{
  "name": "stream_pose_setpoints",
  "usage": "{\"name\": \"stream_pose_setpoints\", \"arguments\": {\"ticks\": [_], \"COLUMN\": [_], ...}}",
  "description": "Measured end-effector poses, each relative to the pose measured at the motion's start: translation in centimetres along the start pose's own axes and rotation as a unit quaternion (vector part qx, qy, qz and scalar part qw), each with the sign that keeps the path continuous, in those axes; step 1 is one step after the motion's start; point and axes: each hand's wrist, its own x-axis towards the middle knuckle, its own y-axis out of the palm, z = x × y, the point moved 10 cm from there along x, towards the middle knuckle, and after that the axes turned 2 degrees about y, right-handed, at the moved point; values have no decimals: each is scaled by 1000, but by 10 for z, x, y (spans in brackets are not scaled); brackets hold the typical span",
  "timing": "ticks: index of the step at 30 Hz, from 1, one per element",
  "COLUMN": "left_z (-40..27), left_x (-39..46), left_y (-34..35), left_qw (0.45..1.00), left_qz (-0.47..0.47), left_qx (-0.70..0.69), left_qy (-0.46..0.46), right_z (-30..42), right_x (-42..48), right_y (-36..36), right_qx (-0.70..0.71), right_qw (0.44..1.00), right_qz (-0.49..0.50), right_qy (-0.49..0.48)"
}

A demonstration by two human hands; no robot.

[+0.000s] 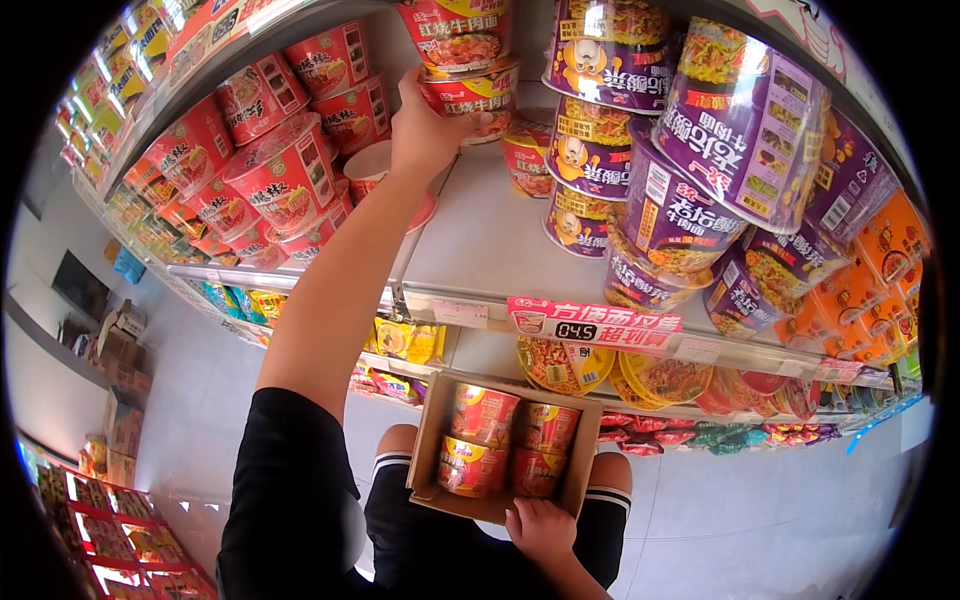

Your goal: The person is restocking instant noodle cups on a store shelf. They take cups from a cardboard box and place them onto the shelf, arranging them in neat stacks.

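Observation:
My left hand (431, 127) reaches to the upper shelf, its thumb and fingers around the lower of two stacked red instant noodle cups (472, 97). A further red cup of the same kind (527, 159) stands to the right behind it. On my lap rests an open cardboard box (420, 465) with several red noodle cups (484, 416) inside. My right hand (541, 526) grips the box's near edge, fingers over the rim.
Pink-red noodle cups (277, 176) are stacked on the shelf's left. Purple noodle cups (682, 217) stand in piles at right, with orange packs (862, 292) beyond. The shelf's front edge (457, 311) carries price tags. Noodle bowls (566, 364) and bagged goods lie below. Cartons (124, 352) stand far left.

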Motion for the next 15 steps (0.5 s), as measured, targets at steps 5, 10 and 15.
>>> {"name": "stream_pose_setpoints", "arguments": {"ticks": [5, 10, 15], "left_z": [-6, -31, -52], "left_x": [-44, -130, -258], "left_y": [-52, -107, -133], "left_qw": [999, 991, 938], "left_qz": [11, 79, 200], "left_qx": [16, -104, -279], "left_qy": [38, 18, -49], "right_z": [6, 1, -23], "right_x": [1, 6, 14], "right_y": [1, -20, -75], "right_qx": [17, 145, 316], "right_qw": [1000, 989, 945], "right_qz": [8, 11, -24], "right_qy": [-1, 38, 86]}}
